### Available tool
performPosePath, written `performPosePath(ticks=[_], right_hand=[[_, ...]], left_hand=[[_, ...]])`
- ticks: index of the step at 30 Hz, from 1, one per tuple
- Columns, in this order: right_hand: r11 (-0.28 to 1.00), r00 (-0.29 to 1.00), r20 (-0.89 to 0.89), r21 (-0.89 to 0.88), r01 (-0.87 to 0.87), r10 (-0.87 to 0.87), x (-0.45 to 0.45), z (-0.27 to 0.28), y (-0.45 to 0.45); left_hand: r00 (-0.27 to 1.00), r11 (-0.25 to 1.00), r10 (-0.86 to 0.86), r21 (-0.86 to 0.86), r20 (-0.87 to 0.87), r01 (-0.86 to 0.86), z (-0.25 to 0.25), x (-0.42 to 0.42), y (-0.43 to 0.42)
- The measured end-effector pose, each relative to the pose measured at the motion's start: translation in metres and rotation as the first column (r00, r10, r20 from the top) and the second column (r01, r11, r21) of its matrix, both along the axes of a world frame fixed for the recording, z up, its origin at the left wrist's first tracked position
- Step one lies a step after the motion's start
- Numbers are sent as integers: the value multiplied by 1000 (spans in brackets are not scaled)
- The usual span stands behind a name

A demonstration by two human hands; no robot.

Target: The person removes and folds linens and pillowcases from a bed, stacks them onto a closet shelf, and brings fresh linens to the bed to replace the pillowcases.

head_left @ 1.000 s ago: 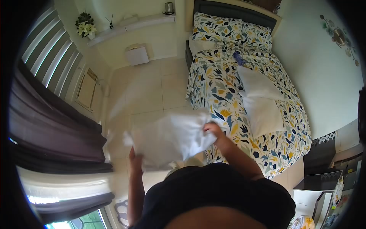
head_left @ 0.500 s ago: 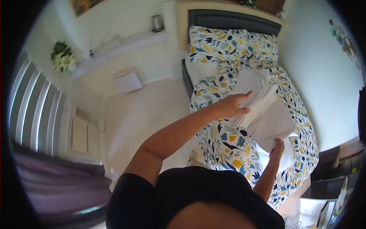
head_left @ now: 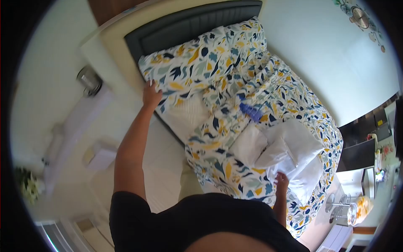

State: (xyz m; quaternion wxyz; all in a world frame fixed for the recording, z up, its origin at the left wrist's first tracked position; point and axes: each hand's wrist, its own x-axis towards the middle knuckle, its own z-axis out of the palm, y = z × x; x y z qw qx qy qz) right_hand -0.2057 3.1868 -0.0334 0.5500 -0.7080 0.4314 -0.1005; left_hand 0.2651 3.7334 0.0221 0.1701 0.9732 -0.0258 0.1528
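My left hand point(head_left: 152, 95) is at the lower left corner of a long pillow point(head_left: 180, 69), its fingers apart against the pillow's edge. The pillow has a leaf print in white, navy and yellow and lies along the headboard. My right hand point(head_left: 282, 181) is low over the bed with its fingers loosely apart, beside a crumpled pile of white fabric point(head_left: 294, 143). Whether it touches the pile I cannot tell. Under the pile is a duvet point(head_left: 226, 168) in the same leaf print. A small blue-purple cloth-like thing point(head_left: 251, 111) rests on the duvet's middle.
A dark padded headboard point(head_left: 193, 25) stands behind the pillow. White sheet point(head_left: 189, 117) shows beside the turned-back duvet. On the left wall, a ledge point(head_left: 75, 117) bears a kettle point(head_left: 89, 82). A white box point(head_left: 100, 155) is below it. A round glass-like stand point(head_left: 352, 210) is at right.
My left hand has moved from the white fabric up to the pillow. My right hand has come off the fabric, which now lies crumpled. The view has turned and come nearer the headboard.
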Motion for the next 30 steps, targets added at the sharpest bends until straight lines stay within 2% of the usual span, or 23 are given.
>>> performPosePath(ticks=[2,3,5,7,8,9,10,13,14,16,17,18,19,20,21,23,24,26,27,28,29,30], right_hand=[[991,1000,5,135,9,-9,36,6,44],[991,999,-20,134,-24,27,60,9,65],[989,988,-52,17,-146,147,106,20,101],[942,958,-111,-183,-280,263,137,24,124],[923,949,-122,-225,-311,290,150,33,136],[921,946,-156,-226,-316,285,163,43,145],[918,937,-192,-219,-332,293,173,51,154],[911,923,-220,-205,-359,314,197,61,173],[913,921,-228,-191,-361,317,206,62,176],[918,929,-193,-185,-351,317,223,61,179],[915,926,-178,-174,-364,334,234,58,178],[912,921,-166,-163,-377,352,247,56,176],[882,908,-145,-219,-417,393,261,58,176],[850,894,-130,-276,-449,430,275,62,178],[844,892,-48,-305,-441,449,300,81,188],[757,832,26,-431,-491,554,336,93,193],[740,802,49,-423,-523,595,351,96,199],[681,722,65,-399,-614,689,367,63,206],[682,714,-33,-268,-681,700,371,50,213],[526,608,-59,-440,-728,792,368,8,211],[469,556,-155,-382,-796,816,368,-4,216],[424,512,-200,-360,-831,835,369,-15,223]], left_hand=[[999,978,-8,209,-44,17,38,66,-2],[998,950,-9,312,-55,26,50,102,-7],[996,908,-68,412,-51,83,35,183,4],[985,921,-65,370,-158,120,30,234,-1],[973,926,-65,350,-221,142,22,250,-4],[956,930,-59,333,-286,157,18,261,-5],[937,943,-64,288,-344,170,63,237,-30],[898,965,-79,194,-433,178,26,260,-30],[906,962,-194,107,-376,250,8,261,-23],[791,929,-342,-58,-507,364,19,223,-44],[775,905,-423,-185,-469,382,10,185,-59],[753,876,-477,-174,-453,450,23,138,-80],[712,831,-553,-222,-432,510,6,91,-94],[618,731,-656,-163,-433,663,-4,41,-105],[589,715,-675,-196,-445,671,-10,-4,-118],[376,694,-634,-282,-676,663,-9,-65,-126],[302,694,-641,-366,-705,619,-26,-89,-119],[166,692,-663,-513,-730,508,-88,-128,-110],[172,641,-726,-565,-665,519,-105,-137,-104],[182,588,-783,-613,-595,527,-118,-146,-98],[192,536,-831,-657,-523,531,-132,-156,-90],[304,479,-878,-709,-370,518,-137,-153,-81]])
